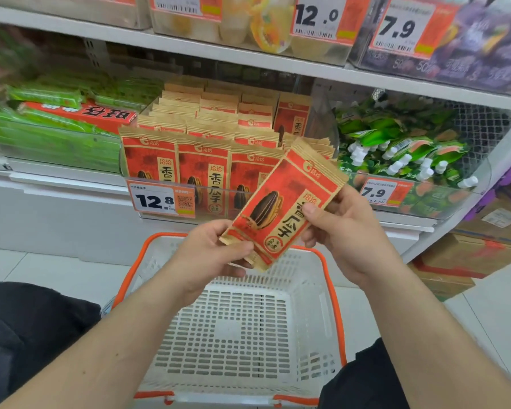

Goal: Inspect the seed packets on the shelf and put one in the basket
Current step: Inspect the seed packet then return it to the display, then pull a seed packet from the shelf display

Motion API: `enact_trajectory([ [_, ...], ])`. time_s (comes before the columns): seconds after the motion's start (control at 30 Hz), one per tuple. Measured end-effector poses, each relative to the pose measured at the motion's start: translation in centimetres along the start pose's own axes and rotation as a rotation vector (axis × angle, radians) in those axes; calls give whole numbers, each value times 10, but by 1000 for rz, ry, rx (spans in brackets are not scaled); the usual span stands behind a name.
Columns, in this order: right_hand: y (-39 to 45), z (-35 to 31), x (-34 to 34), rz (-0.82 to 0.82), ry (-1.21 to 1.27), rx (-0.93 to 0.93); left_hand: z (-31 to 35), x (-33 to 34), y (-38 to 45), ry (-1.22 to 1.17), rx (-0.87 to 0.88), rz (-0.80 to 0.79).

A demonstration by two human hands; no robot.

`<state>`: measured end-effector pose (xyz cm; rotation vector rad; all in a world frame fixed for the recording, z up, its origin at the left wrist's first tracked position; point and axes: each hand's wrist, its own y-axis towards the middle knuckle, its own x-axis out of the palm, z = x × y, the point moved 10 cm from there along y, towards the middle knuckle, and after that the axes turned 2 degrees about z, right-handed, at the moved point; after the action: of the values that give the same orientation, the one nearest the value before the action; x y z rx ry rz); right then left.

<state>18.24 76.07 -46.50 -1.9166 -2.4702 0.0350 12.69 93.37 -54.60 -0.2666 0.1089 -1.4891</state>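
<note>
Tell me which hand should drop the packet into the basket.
Probably the left hand. It pinches the seed packet's lower corner directly above the basket, so it need only lower and release. The right hand grips the packet's higher side edge, nearer the shelf.

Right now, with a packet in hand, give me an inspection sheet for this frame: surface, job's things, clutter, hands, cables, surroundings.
Surface: white shelf carrying a clear bin of goods; pale tiled floor below.
Job's things: held seed packet, red and tan, tilted, above the basket; more seed packets stand in rows in the bin; basket white with orange rim, nothing in it.
Clutter: green packs on the left, green pouches on the right.
Hands: left hand pinches the packet's lower corner; right hand grips its right edge.
Cables: nothing seen.
Surroundings: price tag 12.8; cardboard boxes on the floor.
</note>
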Motion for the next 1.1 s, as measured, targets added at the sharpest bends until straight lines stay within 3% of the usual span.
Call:
enact_trajectory([
  [0.2, 17, -12, -24, 144, 415, 129, 78, 3, 13, -100, 162, 143],
  [0.37, 35, -21, -37, 257, 761, 157, 138, 28, 34, -140, 207, 125],
  [0.5, 61, -34, -65, 342, 819, 62, 181, 24, 53, 239, 406, 290],
  [0.57, 77, -42, -79, 367, 738, -9, 194, 30, 65, 583, 487, 298],
  [0.67, 100, -52, -93, 382, 482, -119, 185, 45, 91, 1065, 428, 140],
  [0.77, 122, -65, -93, 365, 83, -212, 176, 55, 107, 1323, 371, 0],
  [0.93, 166, -75, -78, 265, -510, -277, 154, 66, 118, 1450, 284, -259],
  [1.1, 202, -71, -49, 120, -937, -260, 151, 69, 119, 1454, 266, -349],
])
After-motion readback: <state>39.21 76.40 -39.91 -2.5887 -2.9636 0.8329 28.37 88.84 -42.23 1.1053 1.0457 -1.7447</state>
